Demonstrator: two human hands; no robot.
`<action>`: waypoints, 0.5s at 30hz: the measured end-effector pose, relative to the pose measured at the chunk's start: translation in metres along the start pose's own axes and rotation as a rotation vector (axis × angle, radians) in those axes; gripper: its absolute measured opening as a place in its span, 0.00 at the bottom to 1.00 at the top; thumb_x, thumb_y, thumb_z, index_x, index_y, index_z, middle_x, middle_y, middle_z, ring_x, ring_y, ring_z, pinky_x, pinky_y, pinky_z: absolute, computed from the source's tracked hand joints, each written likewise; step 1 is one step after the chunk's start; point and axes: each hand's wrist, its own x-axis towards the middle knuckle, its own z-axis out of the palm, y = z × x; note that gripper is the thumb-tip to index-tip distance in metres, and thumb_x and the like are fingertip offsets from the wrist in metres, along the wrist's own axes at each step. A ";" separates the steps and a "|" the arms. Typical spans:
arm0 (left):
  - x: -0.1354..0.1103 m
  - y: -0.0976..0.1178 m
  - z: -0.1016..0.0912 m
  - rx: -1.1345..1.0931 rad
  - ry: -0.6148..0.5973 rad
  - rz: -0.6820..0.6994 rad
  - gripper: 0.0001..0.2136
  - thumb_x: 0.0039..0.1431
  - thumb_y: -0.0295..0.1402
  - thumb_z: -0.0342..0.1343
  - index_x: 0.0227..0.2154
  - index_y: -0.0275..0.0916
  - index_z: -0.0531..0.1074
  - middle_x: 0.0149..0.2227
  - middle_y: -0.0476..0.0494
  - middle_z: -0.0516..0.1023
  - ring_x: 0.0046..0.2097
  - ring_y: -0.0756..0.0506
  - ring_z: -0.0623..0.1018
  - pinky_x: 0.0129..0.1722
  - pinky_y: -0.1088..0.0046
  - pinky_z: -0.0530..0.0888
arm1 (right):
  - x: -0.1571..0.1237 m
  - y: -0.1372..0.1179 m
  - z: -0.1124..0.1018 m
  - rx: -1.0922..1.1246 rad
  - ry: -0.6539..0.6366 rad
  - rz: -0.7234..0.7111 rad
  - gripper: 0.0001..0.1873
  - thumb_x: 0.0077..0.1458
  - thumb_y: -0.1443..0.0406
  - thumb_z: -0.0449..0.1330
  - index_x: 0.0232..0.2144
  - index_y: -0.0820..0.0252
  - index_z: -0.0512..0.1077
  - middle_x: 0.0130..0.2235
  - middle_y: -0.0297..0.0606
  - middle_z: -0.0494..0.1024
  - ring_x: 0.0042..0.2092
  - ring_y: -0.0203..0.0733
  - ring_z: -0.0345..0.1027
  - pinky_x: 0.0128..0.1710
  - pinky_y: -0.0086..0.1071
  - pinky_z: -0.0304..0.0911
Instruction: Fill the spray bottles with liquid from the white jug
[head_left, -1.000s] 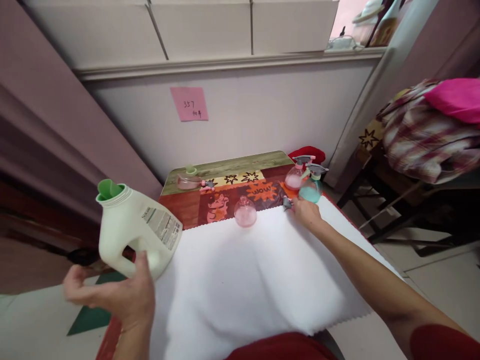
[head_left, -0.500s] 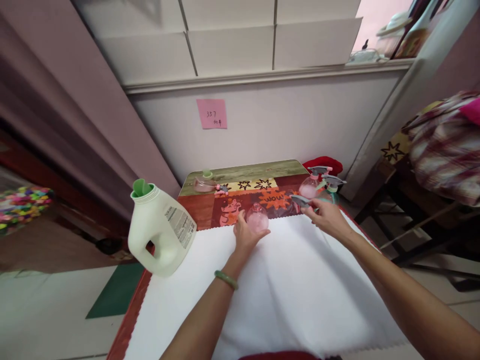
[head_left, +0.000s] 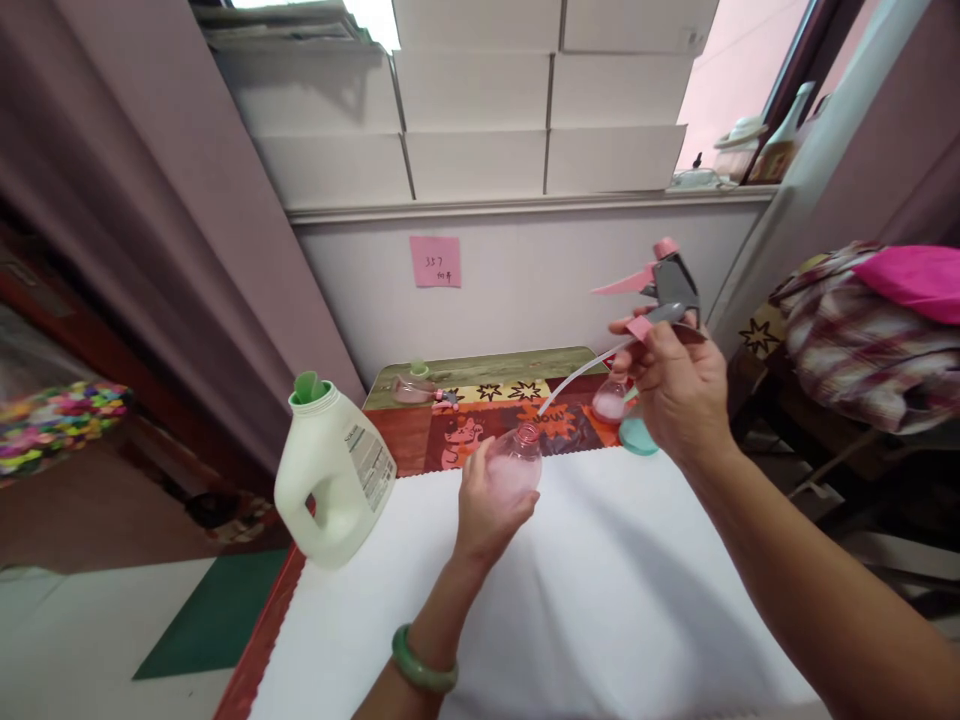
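A clear pink spray bottle [head_left: 517, 465], its neck uncovered, is gripped by my left hand [head_left: 491, 505] above the white cloth. Cloudy liquid shows inside it. Raised to the right, my right hand [head_left: 679, 385] is closed around a pink and grey trigger spray head [head_left: 675, 285]. Its white dip tube [head_left: 574, 380] slants down to the left, with the end just above the bottle's mouth. Whether the tube touches the neck I cannot tell. Behind my right hand stand a pink bottle [head_left: 609, 402] and a teal bottle [head_left: 639, 436], their tops hidden.
A large cream jug [head_left: 330, 480] with a green piece in its mouth stands at the left. A pink bottle [head_left: 412, 388] lies on its side at the table's back, near a spray head [head_left: 446, 400]. White cloth [head_left: 600, 590] covers the table's front; a wall rises behind.
My right hand has lifted the spray head up from the table's right side, bringing its tube toward the bottle. My left hand has raised the pink bottle slightly. The view has tilted upward.
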 end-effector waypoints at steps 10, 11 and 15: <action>-0.022 0.039 -0.017 -0.198 0.097 -0.079 0.38 0.37 0.34 0.73 0.51 0.46 0.60 0.49 0.40 0.75 0.48 0.38 0.77 0.49 0.56 0.72 | -0.038 0.020 0.027 -0.004 -0.178 0.172 0.14 0.59 0.54 0.64 0.44 0.54 0.74 0.41 0.35 0.81 0.29 0.32 0.71 0.32 0.29 0.70; -0.024 0.043 -0.019 -0.300 0.068 -0.091 0.37 0.36 0.34 0.73 0.50 0.45 0.61 0.47 0.41 0.76 0.47 0.38 0.77 0.46 0.58 0.72 | -0.042 0.022 0.030 -0.009 -0.195 0.194 0.15 0.59 0.54 0.65 0.44 0.54 0.74 0.41 0.35 0.82 0.30 0.33 0.72 0.33 0.29 0.70; -0.029 0.056 -0.023 -0.673 -0.068 -0.143 0.34 0.39 0.43 0.71 0.51 0.43 0.68 0.52 0.37 0.77 0.50 0.35 0.77 0.43 0.59 0.75 | -0.056 0.029 0.046 0.046 -0.259 0.323 0.18 0.54 0.51 0.68 0.41 0.55 0.77 0.39 0.37 0.83 0.39 0.40 0.75 0.41 0.33 0.70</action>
